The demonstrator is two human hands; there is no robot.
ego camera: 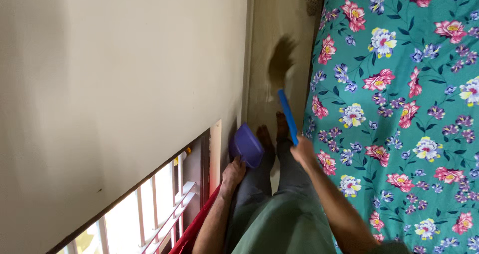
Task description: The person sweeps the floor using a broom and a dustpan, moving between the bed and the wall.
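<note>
My left hand (233,173) grips the handle of a purple dustpan (246,145), held low beside my left leg near the wall. My right hand (303,151) is closed round the blue handle of a broom (288,115). The broom's brown bristles (282,59) are blurred over the narrow strip of floor (272,19) ahead of my bare feet (272,131). I stand between the wall and a bed.
A cream wall (124,74) fills the left side, with a barred window (154,204) low in it. A bed with a teal flowered sheet (399,109) fills the right. Something red (195,228) hangs by my left forearm.
</note>
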